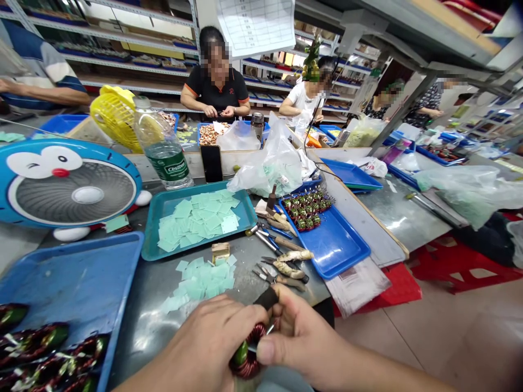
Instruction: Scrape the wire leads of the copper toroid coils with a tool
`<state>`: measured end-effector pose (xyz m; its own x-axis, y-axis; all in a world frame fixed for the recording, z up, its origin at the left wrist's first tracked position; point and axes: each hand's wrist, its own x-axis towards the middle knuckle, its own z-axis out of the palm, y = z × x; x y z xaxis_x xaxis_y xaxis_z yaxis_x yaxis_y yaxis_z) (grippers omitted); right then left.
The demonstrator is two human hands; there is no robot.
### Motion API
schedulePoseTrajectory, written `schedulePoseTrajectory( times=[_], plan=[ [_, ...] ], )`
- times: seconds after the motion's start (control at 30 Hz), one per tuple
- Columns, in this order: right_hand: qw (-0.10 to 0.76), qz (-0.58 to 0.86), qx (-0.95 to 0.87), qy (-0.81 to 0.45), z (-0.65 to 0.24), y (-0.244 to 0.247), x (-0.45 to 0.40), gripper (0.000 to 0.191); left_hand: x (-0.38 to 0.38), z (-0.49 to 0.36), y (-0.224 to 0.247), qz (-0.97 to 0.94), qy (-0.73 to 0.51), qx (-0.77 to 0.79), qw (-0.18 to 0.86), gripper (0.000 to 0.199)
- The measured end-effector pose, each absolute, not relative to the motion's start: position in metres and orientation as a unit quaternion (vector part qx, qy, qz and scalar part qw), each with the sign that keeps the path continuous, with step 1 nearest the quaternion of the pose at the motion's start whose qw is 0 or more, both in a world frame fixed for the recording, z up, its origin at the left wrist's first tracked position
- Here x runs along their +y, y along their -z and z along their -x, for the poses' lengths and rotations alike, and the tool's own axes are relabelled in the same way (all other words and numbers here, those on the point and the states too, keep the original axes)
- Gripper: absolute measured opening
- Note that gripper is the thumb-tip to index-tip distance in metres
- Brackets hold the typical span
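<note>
Low in the view, my left hand (208, 343) is shut on a copper-wound toroid coil (247, 356) with a green core. My right hand (300, 337) grips a black-handled metal hand tool (266, 298), and its thumb presses against the coil. The tool's tip sits at the windings, partly hidden by my fingers. Pale green insulating squares lie loose on the bench (200, 280) just beyond my hands. Several wooden-handled pliers and scissors (284, 267) lie to the right of them. Wound coils fill a blue tray (69, 294) at my lower left.
A teal tray (155, 218) holds more green squares. A blue tray (335, 245) holds a cluster of small coils. Beyond stand a round blue fan, a yellow fan, a water bottle, a phone and plastic bags. Co-workers sit at the benches among shelves.
</note>
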<state>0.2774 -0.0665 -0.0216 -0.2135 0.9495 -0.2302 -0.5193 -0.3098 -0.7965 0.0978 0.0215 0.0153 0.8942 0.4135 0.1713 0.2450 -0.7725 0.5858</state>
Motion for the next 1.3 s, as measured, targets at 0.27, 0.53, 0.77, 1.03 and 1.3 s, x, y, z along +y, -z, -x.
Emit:
schedulePoseTrajectory(
  times=[0.27,0.53,0.77,1.03,1.3],
  plan=[
    [0.513,0.341,-0.308,-0.725,-0.271,0.017,-0.072,0.047,0.015,-0.097,-0.012,-0.928,-0.132,0.181,0.296,0.016],
    [0.497,0.367,-0.308,-0.723,-0.272,0.01,-0.067,0.049,0.016,-0.095,-0.011,-0.925,-0.145,0.184,0.299,0.02],
    [0.482,0.405,-0.336,-0.7,-0.271,0.0,-0.059,0.047,0.022,-0.093,-0.007,-0.921,-0.167,0.181,0.301,0.02],
    [0.503,0.396,-0.321,-0.698,-0.263,0.014,-0.051,0.048,0.027,-0.087,0.0,-0.924,-0.158,0.196,0.288,0.022],
    [0.516,0.389,-0.337,-0.685,-0.263,0.029,-0.054,0.038,0.024,-0.092,0.004,-0.923,-0.154,0.219,0.278,0.026]
  ],
)
